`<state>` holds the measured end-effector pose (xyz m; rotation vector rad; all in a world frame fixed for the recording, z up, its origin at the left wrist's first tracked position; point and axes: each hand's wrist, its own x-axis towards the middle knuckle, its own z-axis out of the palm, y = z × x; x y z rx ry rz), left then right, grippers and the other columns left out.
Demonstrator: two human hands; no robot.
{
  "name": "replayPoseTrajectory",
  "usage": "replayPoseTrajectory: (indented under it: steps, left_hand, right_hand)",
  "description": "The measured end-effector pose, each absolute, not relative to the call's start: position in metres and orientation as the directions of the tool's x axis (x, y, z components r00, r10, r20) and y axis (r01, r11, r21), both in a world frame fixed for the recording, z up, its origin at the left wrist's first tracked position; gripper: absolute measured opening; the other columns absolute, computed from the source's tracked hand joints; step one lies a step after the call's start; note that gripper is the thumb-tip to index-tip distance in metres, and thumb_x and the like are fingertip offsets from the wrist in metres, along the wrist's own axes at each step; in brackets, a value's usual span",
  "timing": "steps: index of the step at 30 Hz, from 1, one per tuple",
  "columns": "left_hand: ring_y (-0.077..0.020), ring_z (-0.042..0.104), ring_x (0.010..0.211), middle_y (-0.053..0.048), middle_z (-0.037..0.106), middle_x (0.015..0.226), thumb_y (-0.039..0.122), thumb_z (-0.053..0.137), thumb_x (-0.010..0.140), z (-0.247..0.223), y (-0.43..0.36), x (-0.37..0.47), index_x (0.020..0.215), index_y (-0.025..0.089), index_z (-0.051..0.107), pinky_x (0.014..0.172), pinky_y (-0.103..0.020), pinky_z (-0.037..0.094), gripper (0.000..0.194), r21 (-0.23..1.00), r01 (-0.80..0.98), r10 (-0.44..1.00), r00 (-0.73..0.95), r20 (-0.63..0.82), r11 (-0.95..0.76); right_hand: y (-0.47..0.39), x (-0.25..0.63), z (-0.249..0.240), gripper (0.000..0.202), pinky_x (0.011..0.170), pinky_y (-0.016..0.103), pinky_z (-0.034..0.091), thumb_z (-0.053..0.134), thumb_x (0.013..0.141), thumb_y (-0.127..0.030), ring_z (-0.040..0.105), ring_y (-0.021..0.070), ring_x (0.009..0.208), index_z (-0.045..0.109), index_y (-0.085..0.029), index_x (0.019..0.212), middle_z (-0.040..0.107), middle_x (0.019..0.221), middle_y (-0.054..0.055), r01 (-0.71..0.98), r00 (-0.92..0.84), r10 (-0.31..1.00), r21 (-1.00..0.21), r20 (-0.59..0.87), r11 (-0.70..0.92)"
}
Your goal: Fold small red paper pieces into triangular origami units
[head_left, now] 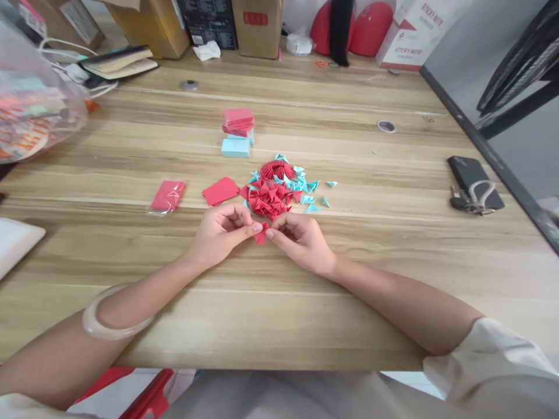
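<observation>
Pinching red paper (pixel 261 235) in closed left grip (pixel 222 234) and right grip (pixel 302 238); likely light, easily creased; best held by 9-and-3-o'clock edges.

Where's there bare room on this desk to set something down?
The widest bare patch of the desk lies between the loose blue paper triangles and the keys. Another lies between the near edge and the left hand and right hand. It's crowded just beyond the hands, at the red folded pieces, and along the box-lined back.
</observation>
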<state>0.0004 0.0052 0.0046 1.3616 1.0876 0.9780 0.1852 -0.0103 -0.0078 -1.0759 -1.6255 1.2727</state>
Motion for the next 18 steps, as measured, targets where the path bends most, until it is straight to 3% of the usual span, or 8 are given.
replayPoseTrajectory:
  steps: [6,18]
  left_hand:
    - [-0.0067,0.053,0.057,0.002,0.059,0.063,0.029,0.081,0.066,0.0056,0.0053,0.0003,0.064,0.014,0.054,0.056,-0.018,0.043,0.031,0.997,0.077,0.97,0.244,0.005,-0.024]
    - [-0.0082,0.058,0.058,0.0,0.063,0.065,0.031,0.079,0.069,0.0055,0.0055,-0.0014,0.072,0.014,0.057,0.053,-0.016,0.043,0.028,0.993,0.119,0.922,0.381,-0.065,0.02]
  right_hand:
    - [-0.0083,0.1857,-0.0099,0.022,0.062,0.021,0.042,0.06,0.085,-0.035,0.05,0.007,0.064,0.063,-0.014,0.081,0.06,0.071,0.001,-0.003,-0.352,0.935,-0.999,0.048,0.05]
    - [-0.0077,0.1847,-0.0136,0.023,0.059,0.021,0.042,0.064,0.081,-0.035,0.049,0.0062,0.06,0.06,-0.013,0.074,0.059,0.067,0.001,0.011,-0.315,0.949,-1.0,0.022,0.027]
